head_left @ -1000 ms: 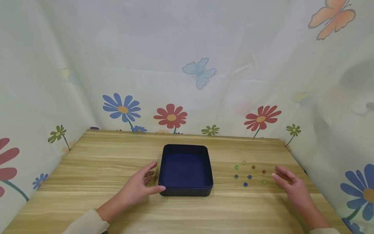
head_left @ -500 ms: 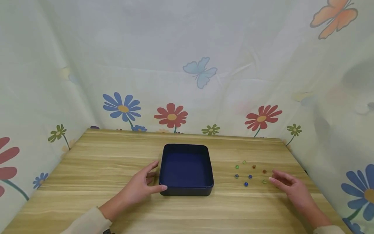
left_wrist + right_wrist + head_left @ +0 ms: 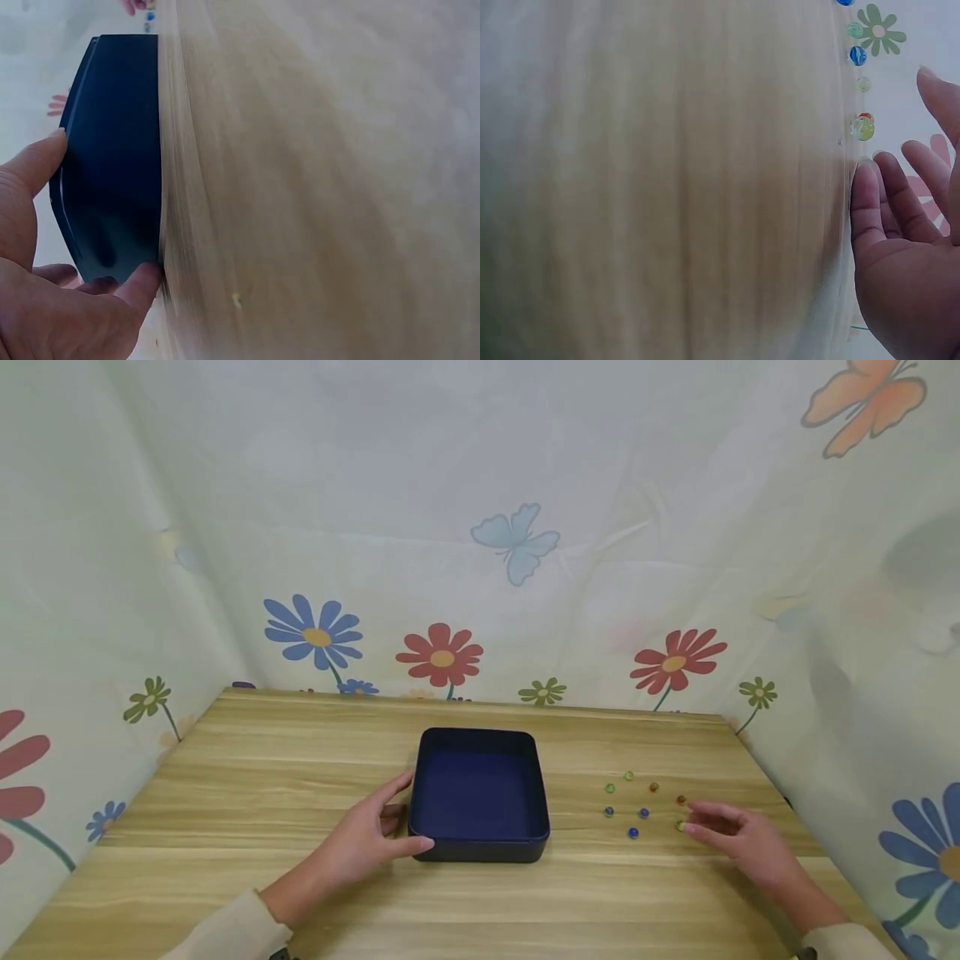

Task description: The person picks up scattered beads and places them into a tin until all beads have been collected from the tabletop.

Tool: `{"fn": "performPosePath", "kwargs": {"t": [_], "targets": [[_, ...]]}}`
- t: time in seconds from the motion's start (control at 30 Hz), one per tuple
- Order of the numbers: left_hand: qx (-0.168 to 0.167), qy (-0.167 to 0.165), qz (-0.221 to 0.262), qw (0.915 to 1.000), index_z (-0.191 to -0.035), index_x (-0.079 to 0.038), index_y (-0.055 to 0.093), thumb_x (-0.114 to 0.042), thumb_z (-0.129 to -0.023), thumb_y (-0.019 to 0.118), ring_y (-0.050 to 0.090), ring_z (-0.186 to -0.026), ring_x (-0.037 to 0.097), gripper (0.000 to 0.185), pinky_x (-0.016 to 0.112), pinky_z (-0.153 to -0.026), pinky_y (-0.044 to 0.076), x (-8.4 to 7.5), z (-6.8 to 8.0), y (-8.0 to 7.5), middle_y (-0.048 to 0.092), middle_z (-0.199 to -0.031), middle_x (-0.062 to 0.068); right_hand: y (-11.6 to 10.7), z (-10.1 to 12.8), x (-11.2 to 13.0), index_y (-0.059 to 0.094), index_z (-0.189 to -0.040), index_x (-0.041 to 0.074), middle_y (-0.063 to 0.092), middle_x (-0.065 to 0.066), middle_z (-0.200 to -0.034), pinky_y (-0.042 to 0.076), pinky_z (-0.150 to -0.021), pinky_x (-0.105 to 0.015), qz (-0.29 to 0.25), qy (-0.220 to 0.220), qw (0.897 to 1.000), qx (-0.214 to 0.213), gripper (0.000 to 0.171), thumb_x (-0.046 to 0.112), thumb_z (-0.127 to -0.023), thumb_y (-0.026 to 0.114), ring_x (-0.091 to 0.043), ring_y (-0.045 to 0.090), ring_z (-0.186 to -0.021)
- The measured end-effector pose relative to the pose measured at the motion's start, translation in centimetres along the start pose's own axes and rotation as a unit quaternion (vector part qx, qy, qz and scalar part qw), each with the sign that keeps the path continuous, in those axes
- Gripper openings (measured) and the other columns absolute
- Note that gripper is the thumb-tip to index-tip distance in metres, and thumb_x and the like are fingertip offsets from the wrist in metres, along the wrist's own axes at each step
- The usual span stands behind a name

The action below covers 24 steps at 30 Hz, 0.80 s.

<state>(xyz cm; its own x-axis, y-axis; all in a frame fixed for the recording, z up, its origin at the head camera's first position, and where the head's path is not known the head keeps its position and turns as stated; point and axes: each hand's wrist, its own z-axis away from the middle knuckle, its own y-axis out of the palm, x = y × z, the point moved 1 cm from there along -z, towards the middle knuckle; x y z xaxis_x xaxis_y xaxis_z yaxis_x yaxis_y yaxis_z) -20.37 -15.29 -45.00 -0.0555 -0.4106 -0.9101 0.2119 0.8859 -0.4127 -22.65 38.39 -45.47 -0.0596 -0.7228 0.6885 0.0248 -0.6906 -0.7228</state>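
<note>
A shallow navy tray [image 3: 480, 852] sits at the table's middle, with nothing inside it. My left hand [image 3: 390, 822] rests against its front-left corner, thumb on the front wall and straight fingers along the left wall; the left wrist view shows that hand [image 3: 45, 247] bracketing the tray [image 3: 112, 172]. Several small glass marbles [image 3: 643, 813] in green, blue and orange lie scattered to the tray's right. My right hand [image 3: 708, 827] lies low over the table, fingers extended, fingertips at the nearest green marble [image 3: 679, 826]. In the right wrist view the fingers [image 3: 864, 187] reach a pale marble [image 3: 865, 160].
The wooden table [image 3: 300, 752] is walled on three sides by a flowered cloth backdrop [image 3: 480, 568]. The table's right edge [image 3: 780, 802] runs close beside the marbles and my right hand.
My right hand has slid left and lower, from beside the marbles to the nearest green one. My left hand has stayed on the tray's corner.
</note>
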Motion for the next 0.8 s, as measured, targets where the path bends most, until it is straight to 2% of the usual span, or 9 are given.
{"fn": "performPosePath", "kwargs": {"t": [0.23,0.47,0.57,0.8], "targets": [[0.004,-0.001,0.012,0.9999,-0.162,-0.017,0.031,-0.036,-0.078,0.091,0.054,-0.139,0.036,0.105,0.04,-0.106,0.053,-0.29,0.2,0.16,0.034,-0.167,0.01,-0.02,-0.25,-0.15,0.067,-0.134,0.003,0.071,-0.015,-0.128,0.055,-0.076,-0.02,0.01,0.002,1.0,0.012,0.066,0.049,-0.088,0.078,-0.006,0.065,-0.101],[0.003,-0.007,0.029,0.9996,-0.162,-0.016,0.031,-0.031,-0.079,0.09,0.056,-0.137,0.035,0.103,0.036,-0.101,0.056,-0.36,0.26,0.25,0.034,-0.166,0.01,0.0,-0.54,-0.25,0.069,-0.13,0.005,0.072,-0.014,-0.127,0.056,-0.076,-0.02,0.009,-0.012,1.0,0.018,0.06,0.046,-0.088,0.079,0.007,0.063,-0.094],[0.005,-0.004,0.031,0.9995,-0.162,-0.015,0.03,-0.029,-0.08,0.09,0.057,-0.136,0.036,0.102,0.037,-0.099,0.057,-0.37,0.3,0.16,0.034,-0.167,0.012,0.05,-0.57,-0.24,0.07,-0.129,0.003,0.073,-0.015,-0.125,0.056,-0.075,-0.021,0.001,-0.027,0.999,0.025,0.056,0.041,-0.089,0.08,0.007,0.063,-0.092],[0.012,-0.003,0.044,0.999,-0.163,-0.014,0.029,-0.027,-0.081,0.089,0.06,-0.133,0.036,0.102,0.037,-0.096,0.059,-0.52,0.47,-0.01,0.033,-0.167,0.014,0.14,-0.7,-0.24,0.072,-0.126,0.004,0.073,-0.015,-0.125,0.056,-0.075,-0.02,-0.004,-0.03,0.999,0.028,0.052,0.037,-0.088,0.082,0.005,0.064,-0.091]]}}
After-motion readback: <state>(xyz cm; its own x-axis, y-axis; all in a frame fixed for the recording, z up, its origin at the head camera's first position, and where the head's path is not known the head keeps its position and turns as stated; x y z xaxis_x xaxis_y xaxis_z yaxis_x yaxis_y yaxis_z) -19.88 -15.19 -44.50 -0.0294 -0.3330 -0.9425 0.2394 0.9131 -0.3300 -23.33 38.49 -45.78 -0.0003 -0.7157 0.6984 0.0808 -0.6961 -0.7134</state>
